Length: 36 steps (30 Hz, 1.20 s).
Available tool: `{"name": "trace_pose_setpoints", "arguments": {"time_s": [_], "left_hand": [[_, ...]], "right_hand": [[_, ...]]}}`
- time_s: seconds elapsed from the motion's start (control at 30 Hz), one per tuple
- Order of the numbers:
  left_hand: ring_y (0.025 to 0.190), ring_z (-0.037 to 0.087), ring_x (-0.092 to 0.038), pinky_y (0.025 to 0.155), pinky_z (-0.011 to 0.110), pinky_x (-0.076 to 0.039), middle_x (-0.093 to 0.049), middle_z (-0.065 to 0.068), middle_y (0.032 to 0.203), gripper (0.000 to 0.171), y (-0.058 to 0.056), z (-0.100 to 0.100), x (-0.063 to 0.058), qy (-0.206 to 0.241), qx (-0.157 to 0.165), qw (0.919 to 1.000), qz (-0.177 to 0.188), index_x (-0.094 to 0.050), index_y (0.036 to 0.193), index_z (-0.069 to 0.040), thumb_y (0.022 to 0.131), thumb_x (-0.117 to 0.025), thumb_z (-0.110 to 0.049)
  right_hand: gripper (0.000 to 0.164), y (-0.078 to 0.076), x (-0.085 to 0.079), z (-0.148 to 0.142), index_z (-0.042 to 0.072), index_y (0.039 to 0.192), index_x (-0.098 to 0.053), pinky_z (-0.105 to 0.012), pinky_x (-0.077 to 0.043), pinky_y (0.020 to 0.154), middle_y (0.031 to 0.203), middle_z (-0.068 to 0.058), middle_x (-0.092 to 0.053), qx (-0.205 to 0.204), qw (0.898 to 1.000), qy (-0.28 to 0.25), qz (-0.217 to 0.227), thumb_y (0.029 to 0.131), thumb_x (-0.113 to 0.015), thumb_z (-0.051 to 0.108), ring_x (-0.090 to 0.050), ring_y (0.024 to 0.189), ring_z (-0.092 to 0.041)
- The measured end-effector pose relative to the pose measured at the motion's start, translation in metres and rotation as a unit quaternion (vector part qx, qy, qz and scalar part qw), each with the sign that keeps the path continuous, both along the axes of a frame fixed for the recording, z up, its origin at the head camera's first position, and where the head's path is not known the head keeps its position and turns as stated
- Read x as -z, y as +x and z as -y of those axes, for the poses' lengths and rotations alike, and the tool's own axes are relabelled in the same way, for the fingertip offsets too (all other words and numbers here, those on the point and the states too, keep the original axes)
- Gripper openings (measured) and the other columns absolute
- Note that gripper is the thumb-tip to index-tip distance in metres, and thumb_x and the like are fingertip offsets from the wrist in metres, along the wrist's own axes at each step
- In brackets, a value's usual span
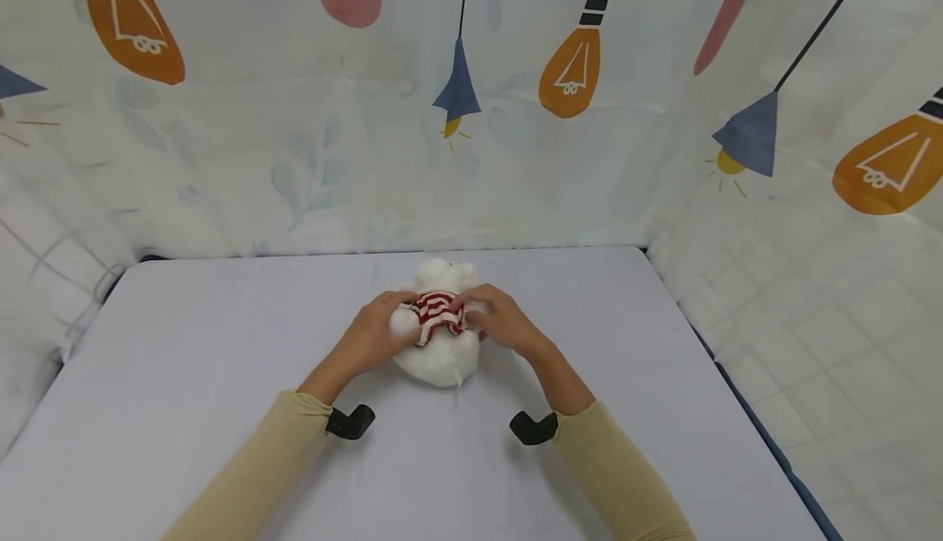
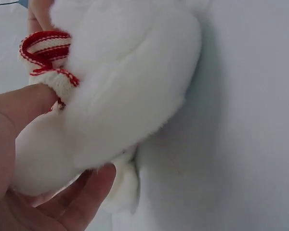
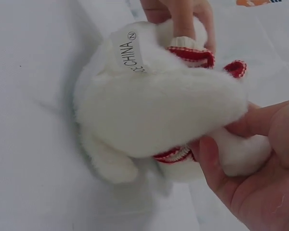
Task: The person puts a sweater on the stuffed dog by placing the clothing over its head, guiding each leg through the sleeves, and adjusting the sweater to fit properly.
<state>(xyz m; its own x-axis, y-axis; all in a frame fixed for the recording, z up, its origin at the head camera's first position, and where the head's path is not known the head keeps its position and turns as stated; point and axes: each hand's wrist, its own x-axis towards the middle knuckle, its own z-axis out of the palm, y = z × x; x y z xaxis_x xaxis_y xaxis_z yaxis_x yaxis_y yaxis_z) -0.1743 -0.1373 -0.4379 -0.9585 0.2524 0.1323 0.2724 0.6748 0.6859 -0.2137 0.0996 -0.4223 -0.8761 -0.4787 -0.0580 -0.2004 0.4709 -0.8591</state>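
A white plush animal [image 1: 436, 367] lies on the table near its far edge, dressed in a red-and-white striped knit sweater [image 1: 436, 305]. My left hand [image 1: 372, 335] grips its left side in the head view. In the left wrist view the thumb presses the sweater's hem [image 2: 62, 82] while the fingers curl round the plush arm. From the other side, my right hand [image 1: 507, 322] holds the toy; in the right wrist view, thumb and fingers close about a plush arm [image 3: 245, 151] beside the sweater. A white label [image 3: 129, 50] printed "CHINA" hangs from the fur.
A white cloth covers the table [image 1: 221, 344]. Behind it and along both sides hangs a pale curtain [image 1: 368, 156] printed with lamps and bulbs. Black wrist mounts [image 1: 350, 422] stick out below the cuffs of the beige sleeves [image 1: 250, 467].
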Motion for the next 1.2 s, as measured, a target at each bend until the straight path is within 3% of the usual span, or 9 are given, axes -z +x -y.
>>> {"name": "trace_pose_setpoints", "arguments": {"time_s": [0.13,0.3,0.47,0.63,0.77,0.87,0.97,1.03,1.2], "left_hand": [[0.131,0.034,-0.047,0.106,0.053,-0.039,-0.054,0.013,0.135,0.044,-0.002,-0.003,0.002,0.023,-0.027,0.9993,0.010,-0.054,0.131,-0.011,0.092,-0.065,-0.029],[0.120,0.031,-0.054,0.099,0.050,-0.044,-0.059,0.009,0.126,0.035,0.000,-0.015,-0.002,0.025,-0.007,0.9961,-0.084,-0.066,0.118,-0.012,0.087,-0.073,-0.028],[0.108,0.024,-0.058,0.091,0.050,-0.044,-0.068,0.002,0.115,0.035,0.005,-0.029,-0.008,-0.054,0.033,0.9814,-0.181,-0.071,0.113,-0.017,0.081,-0.077,-0.032],[0.102,0.020,-0.059,0.092,0.047,-0.043,-0.072,-0.002,0.100,0.016,0.010,-0.036,-0.010,-0.117,0.051,0.9674,-0.219,-0.074,0.096,-0.018,0.080,-0.076,-0.016],[0.096,0.015,-0.060,0.092,0.048,-0.043,-0.071,-0.007,0.090,0.010,0.016,-0.035,-0.011,-0.101,0.112,0.9638,-0.220,-0.076,0.089,-0.020,0.079,-0.076,-0.017],[0.087,0.013,-0.063,0.087,0.043,-0.047,-0.071,-0.006,0.088,0.010,0.017,-0.030,-0.010,-0.030,0.138,0.9673,-0.211,-0.076,0.092,-0.017,0.083,-0.074,-0.016],[0.090,0.015,-0.063,0.084,0.039,-0.050,-0.070,-0.001,0.097,0.014,0.014,-0.021,-0.011,0.057,0.088,0.9765,-0.188,-0.072,0.102,-0.011,0.087,-0.069,-0.011],[0.097,0.019,-0.062,0.085,0.039,-0.051,-0.067,0.004,0.108,0.021,0.012,-0.016,-0.013,0.094,0.040,0.9837,-0.148,-0.068,0.111,-0.008,0.089,-0.066,-0.008],[0.116,0.029,-0.055,0.098,0.049,-0.044,-0.058,0.011,0.121,0.033,0.008,-0.007,-0.006,0.067,-0.016,0.9963,-0.051,-0.059,0.121,-0.008,0.088,-0.061,-0.009]], "right_hand": [[0.021,0.001,0.002,0.000,0.008,0.104,-0.072,-0.041,-0.056,0.067,0.119,-0.012,-0.052,-0.021,1.000,-0.003,-0.023,0.095,-0.053,0.002,-0.053,0.103,-0.023],[0.018,0.002,0.002,0.002,0.009,0.102,-0.072,-0.029,-0.052,0.064,0.114,-0.011,-0.055,-0.013,0.998,0.019,-0.054,0.094,-0.055,0.005,-0.053,0.101,-0.021],[0.014,0.002,0.001,0.004,0.011,0.099,-0.071,-0.029,-0.050,0.069,0.111,-0.009,-0.057,-0.002,0.997,0.030,-0.064,0.095,-0.059,0.017,-0.055,0.100,-0.022],[0.015,0.003,0.001,0.006,0.013,0.092,-0.072,-0.033,-0.049,0.079,0.109,-0.006,-0.059,0.020,0.996,0.041,-0.071,0.093,-0.064,0.025,-0.056,0.101,-0.020],[0.015,0.003,0.004,0.007,0.016,0.081,-0.070,-0.035,-0.046,0.086,0.103,-0.003,-0.060,0.040,0.994,0.053,-0.088,0.088,-0.072,0.029,-0.055,0.101,-0.017],[0.017,0.002,0.005,0.008,0.018,0.075,-0.067,-0.036,-0.046,0.086,0.100,-0.002,-0.060,0.049,0.992,0.064,-0.100,0.082,-0.078,0.029,-0.055,0.099,-0.016],[0.020,0.002,0.004,0.011,0.018,0.072,-0.064,-0.037,-0.046,0.086,0.099,-0.002,-0.059,0.057,0.990,0.074,-0.105,0.078,-0.081,0.027,-0.054,0.099,-0.018],[0.021,0.002,0.003,0.013,0.017,0.071,-0.063,-0.037,-0.046,0.087,0.099,-0.003,-0.059,0.061,0.990,0.079,-0.103,0.078,-0.082,0.025,-0.054,0.099,-0.019],[0.022,0.003,0.002,0.014,0.016,0.069,-0.061,-0.038,-0.046,0.090,0.100,-0.004,-0.059,0.067,0.990,0.087,-0.093,0.079,-0.081,0.020,-0.054,0.100,-0.020]]}}
